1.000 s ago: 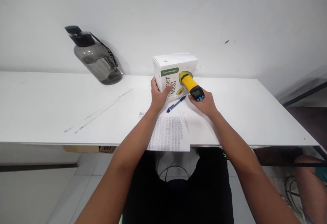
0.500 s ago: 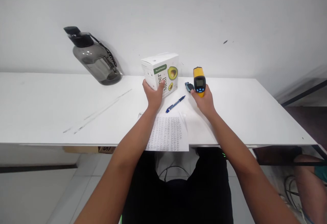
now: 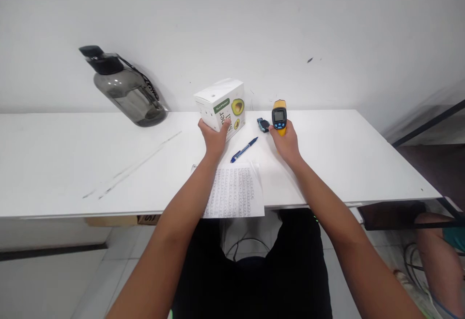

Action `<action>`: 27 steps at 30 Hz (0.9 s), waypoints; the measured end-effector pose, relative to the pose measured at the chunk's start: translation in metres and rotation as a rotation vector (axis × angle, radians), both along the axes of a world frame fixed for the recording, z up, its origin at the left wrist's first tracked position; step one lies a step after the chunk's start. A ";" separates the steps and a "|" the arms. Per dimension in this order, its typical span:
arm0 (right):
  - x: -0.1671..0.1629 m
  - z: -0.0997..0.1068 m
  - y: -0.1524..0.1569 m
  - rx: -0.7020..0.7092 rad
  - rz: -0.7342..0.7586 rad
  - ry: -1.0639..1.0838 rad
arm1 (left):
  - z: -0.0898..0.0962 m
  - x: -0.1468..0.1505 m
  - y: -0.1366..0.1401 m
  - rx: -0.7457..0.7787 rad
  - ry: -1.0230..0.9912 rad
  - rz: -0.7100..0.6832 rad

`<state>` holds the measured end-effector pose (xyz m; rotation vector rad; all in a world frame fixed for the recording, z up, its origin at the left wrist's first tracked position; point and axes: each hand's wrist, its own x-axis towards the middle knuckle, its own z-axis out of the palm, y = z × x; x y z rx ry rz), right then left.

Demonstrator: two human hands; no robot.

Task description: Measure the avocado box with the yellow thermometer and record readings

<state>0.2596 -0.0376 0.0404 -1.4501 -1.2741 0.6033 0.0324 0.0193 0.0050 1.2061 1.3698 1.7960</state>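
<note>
Hands apart: our left hand [image 3: 215, 140] clamps the NutriMotion box [image 3: 222, 109] near the rear of the table [image 3: 327, 164], likely steadying it; our right hand [image 3: 289, 144] grips an infrared thermometer [image 3: 279, 121] (screen [image 3: 279, 115] towards us, presumably for legibility).

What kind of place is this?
Likely an indoor workspace, exact type unclear: a long white table against a wall, a pen near a densely marked sheet of paper, and a yellow handheld meter.
</note>
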 end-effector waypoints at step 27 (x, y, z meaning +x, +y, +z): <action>0.009 -0.005 0.012 -0.140 0.019 0.184 | -0.003 0.000 0.003 0.024 -0.011 -0.013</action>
